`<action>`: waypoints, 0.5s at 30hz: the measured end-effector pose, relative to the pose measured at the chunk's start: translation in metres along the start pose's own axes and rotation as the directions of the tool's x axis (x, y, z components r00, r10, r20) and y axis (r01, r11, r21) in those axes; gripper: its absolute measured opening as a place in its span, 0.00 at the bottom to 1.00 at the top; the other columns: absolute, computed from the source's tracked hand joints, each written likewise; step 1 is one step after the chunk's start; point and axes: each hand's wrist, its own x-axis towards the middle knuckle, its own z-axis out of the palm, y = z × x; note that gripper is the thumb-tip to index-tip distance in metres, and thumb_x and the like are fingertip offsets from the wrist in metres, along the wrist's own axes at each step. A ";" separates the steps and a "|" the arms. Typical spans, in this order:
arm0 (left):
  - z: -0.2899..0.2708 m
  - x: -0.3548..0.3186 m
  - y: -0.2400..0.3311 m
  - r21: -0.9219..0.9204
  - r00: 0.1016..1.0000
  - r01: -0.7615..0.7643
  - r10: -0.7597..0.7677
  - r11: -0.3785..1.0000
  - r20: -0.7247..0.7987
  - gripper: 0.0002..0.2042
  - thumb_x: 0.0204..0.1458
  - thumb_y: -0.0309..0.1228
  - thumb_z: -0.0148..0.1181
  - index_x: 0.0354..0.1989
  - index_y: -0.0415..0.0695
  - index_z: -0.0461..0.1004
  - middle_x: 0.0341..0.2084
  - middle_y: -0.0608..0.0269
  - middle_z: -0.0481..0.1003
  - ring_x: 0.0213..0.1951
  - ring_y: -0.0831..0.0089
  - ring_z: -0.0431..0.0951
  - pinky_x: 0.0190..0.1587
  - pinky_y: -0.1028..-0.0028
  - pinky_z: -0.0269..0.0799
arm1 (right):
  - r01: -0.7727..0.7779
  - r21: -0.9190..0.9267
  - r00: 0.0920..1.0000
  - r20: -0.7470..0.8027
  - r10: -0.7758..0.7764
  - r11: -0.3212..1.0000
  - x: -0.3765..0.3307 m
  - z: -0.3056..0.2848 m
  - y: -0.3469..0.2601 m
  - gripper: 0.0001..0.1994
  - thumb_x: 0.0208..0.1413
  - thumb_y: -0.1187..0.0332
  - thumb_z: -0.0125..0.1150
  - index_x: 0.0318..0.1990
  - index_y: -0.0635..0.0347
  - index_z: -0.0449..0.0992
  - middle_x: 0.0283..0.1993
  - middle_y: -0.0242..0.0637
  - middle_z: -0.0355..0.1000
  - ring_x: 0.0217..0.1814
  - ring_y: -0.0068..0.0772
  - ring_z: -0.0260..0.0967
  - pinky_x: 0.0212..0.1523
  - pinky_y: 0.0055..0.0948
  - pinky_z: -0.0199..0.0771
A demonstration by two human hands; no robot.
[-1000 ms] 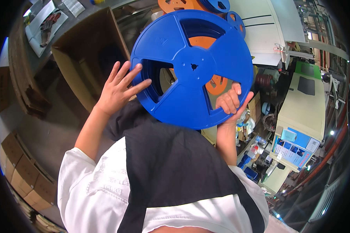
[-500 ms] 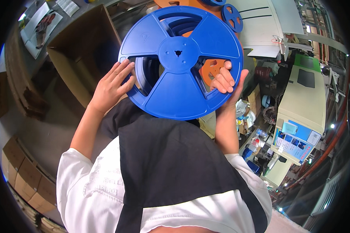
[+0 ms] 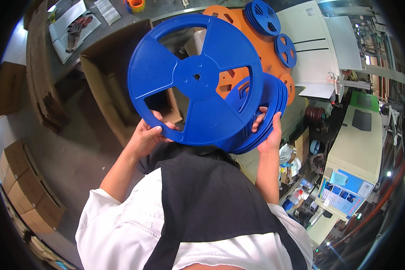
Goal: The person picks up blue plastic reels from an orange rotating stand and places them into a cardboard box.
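A large blue plastic reel disc (image 3: pixel 216 121) is held up in front of me, tilted toward my view, with wide cut-out windows and a small keyed centre hole. My left hand (image 3: pixel 150 132) grips its lower left rim, the fingers passing through a window. Behind it, on the right, a stack of similar blue reel discs (image 3: pixel 274 96) overlaps the lifted disc. My right hand (image 3: pixel 269 135) is closed round the rim of that stack, the fingers through a cut-out and the thumb outside. The lifted disc hides much of the stack.
An open cardboard box (image 3: pixel 108 112) stands behind the disc on the left. Orange reels (image 3: pixel 261 49) and smaller blue reels (image 3: pixel 263 18) lie beyond it. At the right stands a beige machine (image 3: pixel 353 139); sealed cartons (image 3: pixel 29 189) sit at the lower left.
The front disc has come away from the stack and shifted left with my left hand, which now grips its rim. The stack stays in my right hand, and more of it shows.
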 end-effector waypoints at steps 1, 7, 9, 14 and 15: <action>-0.002 -0.001 -0.001 -0.036 1.000 0.008 -0.008 0.999 0.004 0.15 0.53 0.26 0.60 0.46 0.50 0.62 0.40 0.54 0.78 0.49 0.55 0.76 0.45 0.61 0.78 | -0.017 -0.014 0.999 -0.029 0.016 1.000 0.000 0.003 -0.001 0.26 0.63 0.44 0.43 0.50 0.61 0.68 0.30 0.34 0.71 0.29 0.29 0.70 0.30 0.27 0.71; -0.006 -0.001 -0.003 -0.108 0.999 0.011 -0.005 0.994 0.053 0.15 0.54 0.26 0.58 0.48 0.51 0.63 0.40 0.52 0.77 0.49 0.54 0.76 0.44 0.61 0.80 | -0.072 0.058 0.967 -0.242 0.084 0.996 0.000 0.019 0.007 0.20 0.63 0.52 0.48 0.46 0.61 0.72 0.34 0.34 0.73 0.33 0.28 0.71 0.35 0.29 0.74; -0.006 -0.002 -0.003 -0.115 0.999 0.011 -0.005 0.993 0.052 0.15 0.54 0.26 0.58 0.48 0.50 0.63 0.40 0.51 0.77 0.49 0.55 0.76 0.44 0.61 0.80 | -0.068 0.012 0.964 -0.258 0.068 0.998 0.000 0.021 0.010 0.18 0.62 0.54 0.50 0.44 0.61 0.73 0.34 0.34 0.73 0.33 0.29 0.71 0.35 0.30 0.74; -0.009 0.000 -0.005 -0.103 0.998 0.010 -0.003 0.995 0.066 0.15 0.55 0.25 0.57 0.48 0.50 0.63 0.41 0.52 0.77 0.49 0.55 0.77 0.45 0.61 0.79 | -0.038 -0.085 0.971 -0.238 0.017 0.996 -0.001 0.024 0.010 0.16 0.62 0.57 0.51 0.40 0.63 0.72 0.31 0.37 0.73 0.30 0.31 0.71 0.34 0.30 0.74; -0.009 0.000 -0.006 -0.095 0.998 0.008 -0.002 0.995 0.060 0.15 0.54 0.26 0.57 0.48 0.50 0.63 0.41 0.52 0.77 0.49 0.55 0.77 0.44 0.62 0.79 | -0.036 -0.069 0.968 -0.248 0.017 0.997 -0.001 0.026 0.010 0.16 0.62 0.57 0.50 0.40 0.63 0.72 0.31 0.37 0.73 0.30 0.31 0.71 0.34 0.30 0.74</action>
